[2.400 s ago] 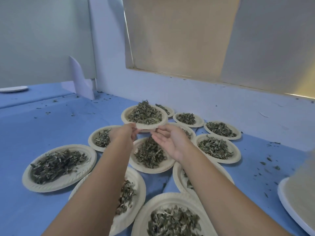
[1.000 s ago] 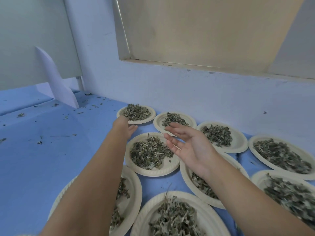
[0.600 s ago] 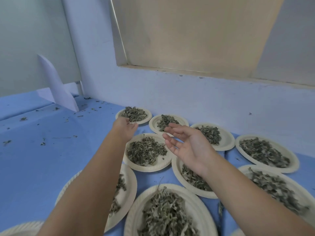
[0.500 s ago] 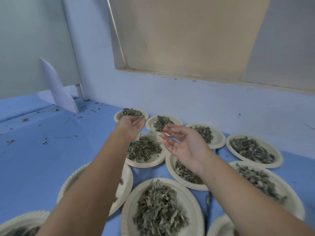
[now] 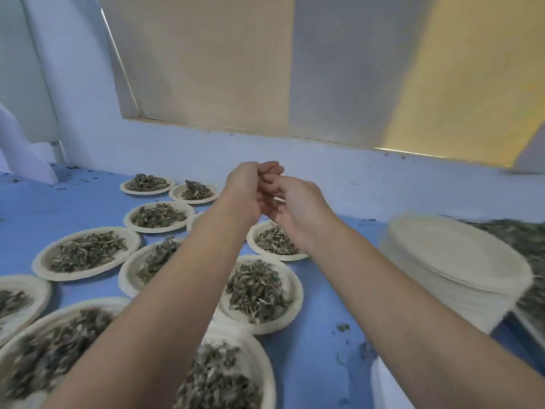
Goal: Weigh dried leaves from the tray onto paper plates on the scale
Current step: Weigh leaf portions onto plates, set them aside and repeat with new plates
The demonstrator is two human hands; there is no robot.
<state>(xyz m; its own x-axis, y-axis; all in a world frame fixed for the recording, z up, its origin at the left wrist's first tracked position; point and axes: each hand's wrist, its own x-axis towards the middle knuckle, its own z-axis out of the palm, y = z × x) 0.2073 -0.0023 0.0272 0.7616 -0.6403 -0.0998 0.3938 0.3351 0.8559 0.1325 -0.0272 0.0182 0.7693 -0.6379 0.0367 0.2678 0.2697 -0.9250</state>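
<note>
Several paper plates heaped with dried leaves cover the blue table, such as one (image 5: 261,293) below my forearms and one (image 5: 85,252) at the left. My left hand (image 5: 250,187) and my right hand (image 5: 295,208) are raised together above the plates, fingers touching each other, with nothing held in either. A stack of bare paper plates (image 5: 454,261) stands at the right. Behind it lies a mass of dried leaves (image 5: 525,243), apparently on the tray. No scale is visible.
A pale blue wall (image 5: 177,154) and a tan panel (image 5: 265,69) close off the back. Loose leaf crumbs (image 5: 342,327) dot the blue table cover (image 5: 318,358). A white rim (image 5: 383,388) shows at the bottom right. A folded white card (image 5: 26,154) stands far left.
Earlier both hands carried a leaf-filled plate and set it at the back of the group. Since then they let go, drew together, and the view swung right, showing the plate stack.
</note>
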